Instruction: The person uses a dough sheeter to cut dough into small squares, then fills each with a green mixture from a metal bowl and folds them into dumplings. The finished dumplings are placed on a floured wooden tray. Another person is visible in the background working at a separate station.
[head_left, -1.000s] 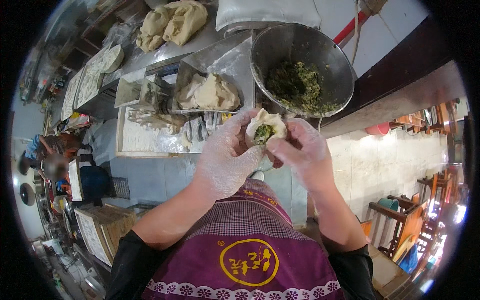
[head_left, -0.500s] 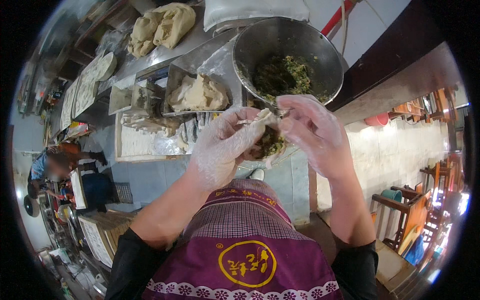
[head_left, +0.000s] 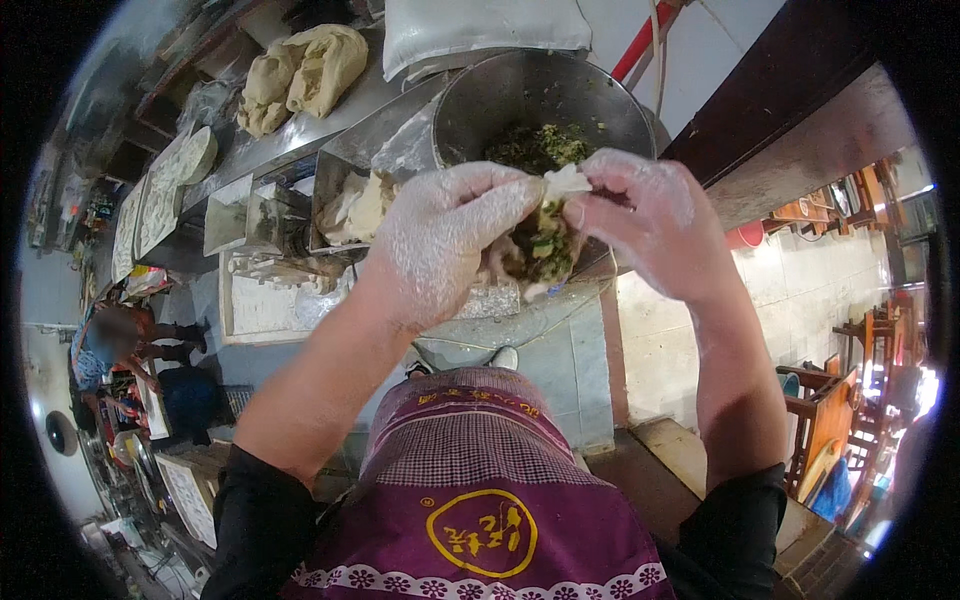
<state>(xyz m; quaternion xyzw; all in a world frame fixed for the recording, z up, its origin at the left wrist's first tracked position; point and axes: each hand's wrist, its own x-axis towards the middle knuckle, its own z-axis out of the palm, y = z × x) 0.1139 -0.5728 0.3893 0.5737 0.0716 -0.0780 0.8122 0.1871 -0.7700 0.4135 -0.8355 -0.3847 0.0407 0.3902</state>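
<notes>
Head view: both hands pinch green-filled dough near a metal bowl holding chopped greens.

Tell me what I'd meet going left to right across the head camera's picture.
Round black object → dough near the top → left hand → filled dough → right hand → red bucket → wooden furniture.

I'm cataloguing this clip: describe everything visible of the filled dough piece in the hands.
The dough looks pale, soft and irregular. It is open, with chopped green filling exposed. The left hand and right hand pinch its far edge between thumbs and fingers; the rest extends toward the person, near the metal bowl.
</notes>
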